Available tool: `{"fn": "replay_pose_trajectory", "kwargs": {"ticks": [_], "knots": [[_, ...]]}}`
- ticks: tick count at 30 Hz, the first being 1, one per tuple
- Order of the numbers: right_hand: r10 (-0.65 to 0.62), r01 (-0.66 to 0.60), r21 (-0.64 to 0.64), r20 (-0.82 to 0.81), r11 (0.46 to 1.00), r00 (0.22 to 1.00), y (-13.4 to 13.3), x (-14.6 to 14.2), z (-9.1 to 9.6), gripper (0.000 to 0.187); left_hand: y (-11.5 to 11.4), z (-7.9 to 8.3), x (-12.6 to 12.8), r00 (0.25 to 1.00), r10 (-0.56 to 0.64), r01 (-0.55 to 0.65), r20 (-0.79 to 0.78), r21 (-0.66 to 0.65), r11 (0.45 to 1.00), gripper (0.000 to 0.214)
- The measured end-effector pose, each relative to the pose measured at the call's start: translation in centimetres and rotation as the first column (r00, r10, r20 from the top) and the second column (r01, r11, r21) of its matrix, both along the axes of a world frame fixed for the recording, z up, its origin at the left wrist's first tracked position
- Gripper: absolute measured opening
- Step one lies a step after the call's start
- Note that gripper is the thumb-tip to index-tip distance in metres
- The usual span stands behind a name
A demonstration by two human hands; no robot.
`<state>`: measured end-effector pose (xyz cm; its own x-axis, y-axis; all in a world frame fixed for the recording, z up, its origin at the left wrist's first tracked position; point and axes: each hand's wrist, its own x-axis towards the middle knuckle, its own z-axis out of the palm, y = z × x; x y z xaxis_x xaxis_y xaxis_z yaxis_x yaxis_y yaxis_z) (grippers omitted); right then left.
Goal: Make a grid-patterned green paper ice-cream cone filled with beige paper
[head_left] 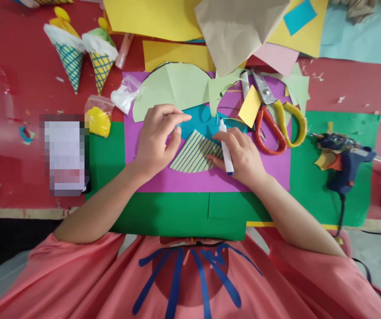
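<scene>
A fan-shaped piece of pale green paper [190,153] with dark diagonal stripes lies on a purple sheet [164,181]. My right hand [243,155] grips a white marker [226,153], its blue end toward me, and the thumb overlaps the right edge of the striped piece. Nothing shows in my left hand [159,137]; its fingers are loosely bent, with index finger and thumb apart, just left of the fan's upper part. Blue paper [193,117] lies beyond the fan, partly covered by my hands' surroundings and scraps.
Scissors [266,95] with red and yellow handles lie right of a pale green half-round sheet [173,86]. A glue gun [343,166] rests at right. Left are a phone [66,155], a bag of yellow material [99,122] and two paper ice-cream cones [69,60]. Brown paper [240,31] lies behind.
</scene>
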<state>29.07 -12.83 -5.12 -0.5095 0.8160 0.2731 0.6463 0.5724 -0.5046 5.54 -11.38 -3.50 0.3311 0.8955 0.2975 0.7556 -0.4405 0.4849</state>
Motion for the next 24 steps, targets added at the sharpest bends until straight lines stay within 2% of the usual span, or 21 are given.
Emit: {"fn": "replay_pose_trajectory", "kwargs": {"ticks": [3, 7, 10, 12, 16, 21, 24], "knots": [[-0.051, 0.037, -0.074, -0.197, 0.997, 0.979, -0.2, 0.0, 0.1, 0.025, -0.7, 0.0, 0.5, 0.993, -0.080, 0.080, -0.090, -0.002, 0.997, 0.027], [-0.217, 0.070, -0.305, -0.479, 0.950, 0.850, -0.2, 0.2, 0.5, 0.018, -2.3, 0.0, 1.6, 0.943, -0.221, 0.231, -0.251, 0.009, 0.973, 0.026], [-0.342, 0.022, -0.493, -0.570, 0.870, 0.747, 0.0, 0.2, 0.7, 0.026, -3.6, 0.0, 2.5, 0.909, -0.244, 0.239, -0.337, -0.057, 0.969, 0.048], [-0.401, 0.010, -0.556, -0.588, 0.831, 0.703, 0.1, 0.2, 0.7, 0.035, -4.2, -0.1, 3.0, 0.902, -0.241, 0.207, -0.360, -0.129, 0.970, 0.062], [-0.472, 0.003, -0.615, -0.602, 0.788, 0.644, 0.5, 0.2, 0.4, 0.047, -4.2, -0.3, 2.9, 0.878, -0.315, 0.263, -0.360, -0.189, 0.946, 0.062], [-0.453, -0.047, -0.594, -0.660, 0.803, 0.600, 0.9, 0.2, 0.0, 0.029, -3.1, -0.2, 1.4, 0.797, -0.482, 0.431, -0.363, -0.217, 0.876, 0.057], [-0.430, -0.059, -0.587, -0.654, 0.808, 0.622, 1.1, 0.4, 0.1, 0.025, -2.9, -0.1, 0.6, 0.754, -0.565, 0.512, -0.335, -0.240, 0.825, 0.059]]}}
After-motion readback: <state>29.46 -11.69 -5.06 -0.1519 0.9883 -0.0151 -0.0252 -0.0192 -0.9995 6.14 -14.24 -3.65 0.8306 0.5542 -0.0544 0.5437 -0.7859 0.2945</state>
